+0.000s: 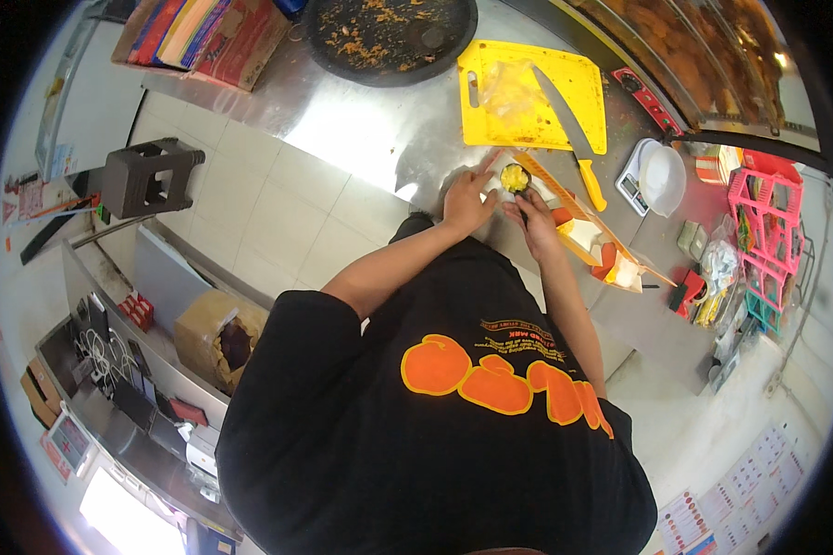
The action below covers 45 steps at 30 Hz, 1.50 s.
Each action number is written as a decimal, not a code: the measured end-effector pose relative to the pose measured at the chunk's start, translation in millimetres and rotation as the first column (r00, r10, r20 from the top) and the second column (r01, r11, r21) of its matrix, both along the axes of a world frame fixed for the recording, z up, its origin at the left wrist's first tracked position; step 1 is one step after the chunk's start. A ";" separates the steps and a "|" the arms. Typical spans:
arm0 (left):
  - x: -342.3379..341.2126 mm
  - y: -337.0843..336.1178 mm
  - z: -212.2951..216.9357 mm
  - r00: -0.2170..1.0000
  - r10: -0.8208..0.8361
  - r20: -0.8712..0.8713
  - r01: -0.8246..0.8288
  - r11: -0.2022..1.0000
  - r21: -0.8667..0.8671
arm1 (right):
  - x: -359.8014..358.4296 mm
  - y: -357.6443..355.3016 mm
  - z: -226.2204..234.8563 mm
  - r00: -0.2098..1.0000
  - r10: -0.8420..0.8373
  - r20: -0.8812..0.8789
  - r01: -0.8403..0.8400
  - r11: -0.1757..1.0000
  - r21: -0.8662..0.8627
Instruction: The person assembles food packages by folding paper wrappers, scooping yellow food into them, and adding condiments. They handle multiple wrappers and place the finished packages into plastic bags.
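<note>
My right hand [535, 225] grips the dark handle of a small round scoop. Yellow bits of food [515, 178] fill the scoop's bowl. My left hand [468, 201] is at the left end of a long orange-and-white cardboard box [578, 208], its fingers closed on the edge beside the scoop. White lining shows inside the box, along with red-orange parts toward its right end. Beyond the box, a large knife [565, 113] with a yellow handle lies across a yellow cutting board [518, 97].
A dark round pan [379, 37] with crumbs sits at the back. On the right are a kitchen scale [632, 190], a pink plastic basket [766, 222] and a glass-fronted food cabinet [703, 46]. A dark stool [148, 176] stands on the floor at left.
</note>
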State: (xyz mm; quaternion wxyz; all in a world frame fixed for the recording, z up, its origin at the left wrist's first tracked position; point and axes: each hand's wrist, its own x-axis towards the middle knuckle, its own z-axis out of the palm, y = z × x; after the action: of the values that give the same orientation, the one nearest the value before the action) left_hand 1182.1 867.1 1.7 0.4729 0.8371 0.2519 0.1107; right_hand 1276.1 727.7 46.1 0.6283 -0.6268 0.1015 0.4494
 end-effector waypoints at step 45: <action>30.0 -326.4 27.2 0.626 -0.769 0.133 0.672 0.618 0.408 | -200.5 -454.2 1.4 0.494 -0.854 -0.163 0.868 0.473 0.149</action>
State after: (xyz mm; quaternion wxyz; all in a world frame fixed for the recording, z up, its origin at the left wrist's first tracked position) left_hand 1212.2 540.7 28.9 0.3666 0.9047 -0.2050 0.0716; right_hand 1075.6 273.5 47.5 0.8278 -0.4052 0.3747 0.1012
